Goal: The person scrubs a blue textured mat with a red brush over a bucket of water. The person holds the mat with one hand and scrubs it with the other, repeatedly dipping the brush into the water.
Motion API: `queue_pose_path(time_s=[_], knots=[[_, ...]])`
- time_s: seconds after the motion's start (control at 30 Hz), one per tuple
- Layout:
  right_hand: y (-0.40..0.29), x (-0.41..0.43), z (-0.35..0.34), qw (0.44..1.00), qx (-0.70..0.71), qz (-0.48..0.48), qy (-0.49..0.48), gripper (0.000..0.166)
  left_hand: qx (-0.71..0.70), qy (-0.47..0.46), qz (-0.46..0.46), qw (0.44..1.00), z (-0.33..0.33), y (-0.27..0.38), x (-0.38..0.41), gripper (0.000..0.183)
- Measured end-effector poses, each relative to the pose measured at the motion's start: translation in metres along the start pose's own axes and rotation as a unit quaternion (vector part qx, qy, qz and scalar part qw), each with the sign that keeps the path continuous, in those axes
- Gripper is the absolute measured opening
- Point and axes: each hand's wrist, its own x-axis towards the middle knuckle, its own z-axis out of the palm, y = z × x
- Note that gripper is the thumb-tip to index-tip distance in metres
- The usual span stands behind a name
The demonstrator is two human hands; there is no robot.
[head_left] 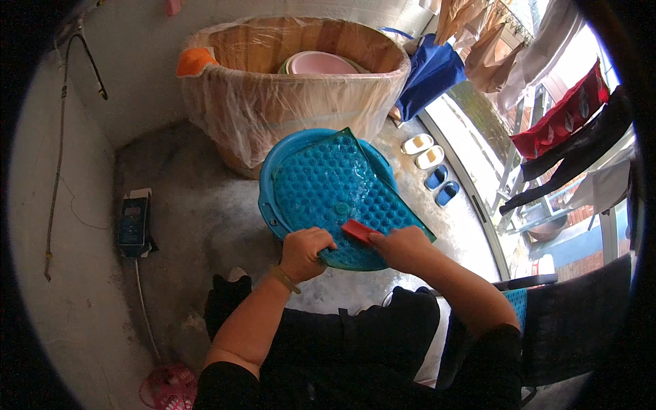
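Observation:
A wet blue mat [318, 179] with round raised knobs lies in and over a blue plastic basin [266, 189]; its right part sticks out past the basin's rim. My left hand [306, 252] grips the mat's near edge, thumb on top, and wears a bangle at the wrist. In my right hand [406, 249] is a red brush [360, 231], held against the mat's surface just right of my left hand. The brush's underside is hidden. Some water glistens on the mat's upper middle.
Beyond the basin stands a wooden tub [307, 97] wrapped in clear plastic, with a pink basin [323, 63] inside. White slippers [429, 157] and blue slippers [447, 193] line the door track. A power box [134, 225] and a pink basket [169, 387] are at left; a black chair [574, 318] is at right.

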Motion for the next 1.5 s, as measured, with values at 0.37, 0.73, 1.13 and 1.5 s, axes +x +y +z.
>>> queue_pose_path(time_s=[0.37, 0.73, 1.13, 1.5], knots=[[-0.006, 0.040, 0.000, 0.999, -0.040, 0.020, -0.008, 0.025, -0.006, 0.004, -0.006, 1.000, -0.003, 0.003, 0.002, 0.014], [0.007, 0.052, 0.023, 0.995, -0.057, 0.025, 0.074, 0.022, 0.020, -0.010, 0.004, 1.000, 0.002, 0.004, 0.005, 0.016], [0.008, -0.013, -0.013, 0.996, -0.046, 0.036, -0.069, 0.027, 0.012, 0.001, -0.011, 1.000, 0.003, -0.001, -0.001, 0.018], [0.024, 0.074, 0.019, 0.994, -0.007, 0.059, 0.090, 0.026, 0.021, -0.013, -0.007, 1.000, 0.000, 0.003, 0.003, 0.016]])
